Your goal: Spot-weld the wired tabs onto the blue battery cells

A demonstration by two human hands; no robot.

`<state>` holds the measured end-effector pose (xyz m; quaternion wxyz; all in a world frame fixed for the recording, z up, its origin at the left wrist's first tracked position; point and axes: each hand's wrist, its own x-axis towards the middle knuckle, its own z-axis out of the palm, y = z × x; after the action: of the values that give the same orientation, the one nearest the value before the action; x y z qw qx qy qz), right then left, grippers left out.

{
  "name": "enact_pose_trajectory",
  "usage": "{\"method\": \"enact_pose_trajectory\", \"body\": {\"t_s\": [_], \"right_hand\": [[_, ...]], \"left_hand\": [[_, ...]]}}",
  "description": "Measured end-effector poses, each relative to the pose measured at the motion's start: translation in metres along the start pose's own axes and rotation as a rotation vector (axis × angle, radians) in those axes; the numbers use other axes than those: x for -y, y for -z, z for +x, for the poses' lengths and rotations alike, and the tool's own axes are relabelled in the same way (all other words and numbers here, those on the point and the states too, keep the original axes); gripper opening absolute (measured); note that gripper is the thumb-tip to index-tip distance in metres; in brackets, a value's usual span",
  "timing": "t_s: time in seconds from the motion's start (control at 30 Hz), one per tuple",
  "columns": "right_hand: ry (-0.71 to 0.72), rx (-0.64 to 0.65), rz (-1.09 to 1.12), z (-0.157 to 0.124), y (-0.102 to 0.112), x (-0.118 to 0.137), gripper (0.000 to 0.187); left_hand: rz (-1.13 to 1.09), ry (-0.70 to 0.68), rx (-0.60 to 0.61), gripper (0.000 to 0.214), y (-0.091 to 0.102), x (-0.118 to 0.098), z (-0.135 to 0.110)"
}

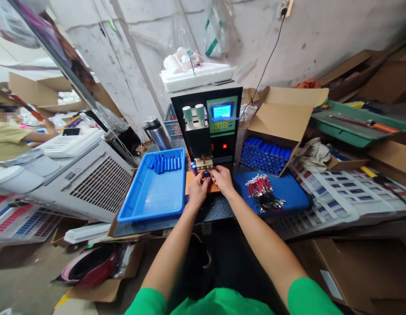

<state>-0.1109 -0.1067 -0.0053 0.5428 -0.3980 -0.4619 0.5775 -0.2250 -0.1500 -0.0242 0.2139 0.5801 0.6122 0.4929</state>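
Both hands are at the front of a black spot welder [222,153] with a lit screen, just below its electrodes. My left hand [199,189] is closed on a blue battery cell [206,173], of which only a small part shows between the fingers. My right hand [222,178] is pinched close against the same spot; what its fingertips hold is too small to make out. Beside my left fingertips another blue cell [194,168] stands at the edge of the orange work surface [190,178].
At left, a blue tray [150,214] holds a row of blue cells. At right, an open carton [278,109] is full of cells, with a bundle of red and black wire leads [264,192] before it. A steel flask [157,133] stands behind the tray. Another person's arm [39,136] shows far left.
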Motion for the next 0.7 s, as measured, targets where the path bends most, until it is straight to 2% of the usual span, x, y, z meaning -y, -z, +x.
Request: {"method": "enact_pose_trajectory", "body": {"t_s": [0.37, 0.7], "right_hand": [[0.100, -0.054, -0.205, 0.0017, -0.0023, -0.0068, 0.029], [0.073, -0.045, -0.214, -0.0003, -0.0012, -0.0068, 0.025]], "left_hand": [[0.135, 0.024, -0.014, 0.034, 0.0024, -0.0052, -0.0027], [0.143, 0.034, -0.024, 0.037, 0.0024, -0.0064, -0.0040]]}}
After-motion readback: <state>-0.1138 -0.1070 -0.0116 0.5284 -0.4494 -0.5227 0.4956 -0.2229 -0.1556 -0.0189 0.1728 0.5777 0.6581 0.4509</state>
